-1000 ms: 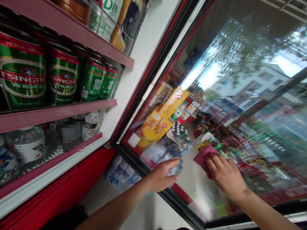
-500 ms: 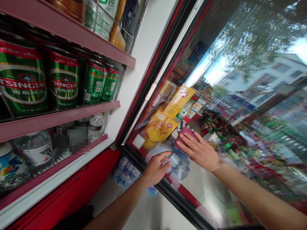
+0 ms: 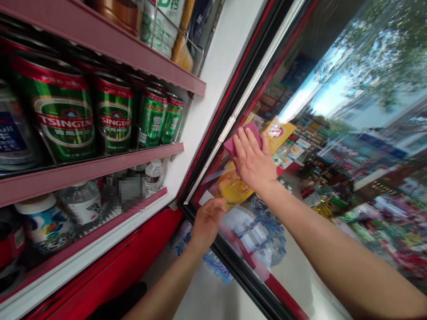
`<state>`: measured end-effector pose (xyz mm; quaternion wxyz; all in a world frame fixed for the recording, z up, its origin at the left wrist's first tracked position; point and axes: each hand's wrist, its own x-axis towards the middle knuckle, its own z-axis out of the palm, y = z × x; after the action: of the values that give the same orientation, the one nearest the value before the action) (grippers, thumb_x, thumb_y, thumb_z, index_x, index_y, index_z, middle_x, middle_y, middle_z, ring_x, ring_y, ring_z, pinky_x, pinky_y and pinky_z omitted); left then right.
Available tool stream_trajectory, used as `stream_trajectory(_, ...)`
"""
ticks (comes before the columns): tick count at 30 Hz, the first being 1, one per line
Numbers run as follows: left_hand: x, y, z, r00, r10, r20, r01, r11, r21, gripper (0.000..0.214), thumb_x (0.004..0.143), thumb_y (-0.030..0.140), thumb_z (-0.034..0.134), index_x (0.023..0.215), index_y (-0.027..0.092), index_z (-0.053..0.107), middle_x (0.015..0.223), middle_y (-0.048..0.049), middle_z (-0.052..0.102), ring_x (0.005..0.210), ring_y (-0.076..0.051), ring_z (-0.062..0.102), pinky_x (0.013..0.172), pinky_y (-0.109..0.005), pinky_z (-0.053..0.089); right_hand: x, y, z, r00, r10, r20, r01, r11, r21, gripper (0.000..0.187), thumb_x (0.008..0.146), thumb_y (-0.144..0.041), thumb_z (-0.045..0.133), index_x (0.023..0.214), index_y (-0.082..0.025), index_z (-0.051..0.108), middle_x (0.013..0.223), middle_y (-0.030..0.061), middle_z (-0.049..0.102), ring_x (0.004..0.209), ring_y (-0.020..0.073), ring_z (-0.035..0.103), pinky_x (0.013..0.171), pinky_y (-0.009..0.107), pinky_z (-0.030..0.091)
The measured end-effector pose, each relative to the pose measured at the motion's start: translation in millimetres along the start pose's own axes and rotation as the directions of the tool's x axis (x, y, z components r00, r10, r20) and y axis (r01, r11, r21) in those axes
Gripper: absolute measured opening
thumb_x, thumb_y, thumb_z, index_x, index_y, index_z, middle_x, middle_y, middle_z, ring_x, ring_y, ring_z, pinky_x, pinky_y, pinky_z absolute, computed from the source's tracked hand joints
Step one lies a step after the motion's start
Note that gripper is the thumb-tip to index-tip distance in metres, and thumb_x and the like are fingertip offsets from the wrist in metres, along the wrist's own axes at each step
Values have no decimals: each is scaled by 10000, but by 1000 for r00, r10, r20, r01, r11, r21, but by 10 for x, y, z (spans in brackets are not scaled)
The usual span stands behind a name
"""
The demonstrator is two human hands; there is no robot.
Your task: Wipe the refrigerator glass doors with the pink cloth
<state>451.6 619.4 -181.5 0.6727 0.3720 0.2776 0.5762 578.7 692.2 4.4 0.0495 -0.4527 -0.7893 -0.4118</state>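
My right hand presses a pink cloth flat against the inside of the open glass door of a drinks fridge, close to the door's hinge-side edge. The fingers lie spread over the cloth, which sticks out above them. My left hand grips the lower frame of the door, fingers curled over its black edge. Through the glass I see yellow packets and shop shelves.
To the left the fridge shelves hold green beer cans, more cans behind them, water bottles and a white tub. A red base panel runs below. A wrapped pack of bottles lies on the floor.
My right hand slid the cloth up and to the left across the glass, from low on the door to near its inner edge. My left hand shifted slightly left along the frame.
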Motion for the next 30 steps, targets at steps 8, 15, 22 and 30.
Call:
stream_trajectory(8, 61, 131, -112, 976, -93, -199, 71, 991, -116, 387, 789, 511, 804, 1013, 198, 760, 1121, -81, 820, 906, -187, 760, 815, -308, 544, -27, -454, 394, 998, 48, -37, -44, 994, 97, 752, 1043, -204, 511, 1708, 24, 242, 1787, 279, 267, 1698, 381, 220, 1373, 702, 155)
stream_trajectory(15, 133, 193, -266, 894, -205, -398, 68, 941, -331, 394, 687, 445, 817, 966, 180, 728, 970, -63, 802, 802, -152, 704, 726, -275, 481, -359, -892, 832, 999, 36, 3, -37, 988, 148, 785, 1003, -162, 510, 1708, 41, 231, 1775, 280, 284, 1691, 371, 255, 1374, 675, 205)
stream_trajectory(22, 202, 69, -307, 813, -252, -525, 45, 926, -374, 317, 706, 428, 800, 898, 188, 720, 982, -28, 758, 833, -135, 676, 738, -282, 460, -757, -1203, 1238, 989, -119, 85, 93, 961, 259, 756, 989, -136, 416, 1705, 41, 251, 1790, 238, 279, 1711, 311, 201, 1405, 598, 180)
stream_trajectory(30, 244, 2, -294, 784, -365, -502, 122, 884, -452, 205, 771, 344, 751, 875, 170, 725, 902, -37, 737, 765, -126, 660, 733, -285, 452, -1068, -1192, 1190, 824, -437, 361, 362, 896, 259, 692, 987, -212, 437, 1640, 17, 447, 1744, 193, 425, 1688, 288, 289, 1420, 479, 205)
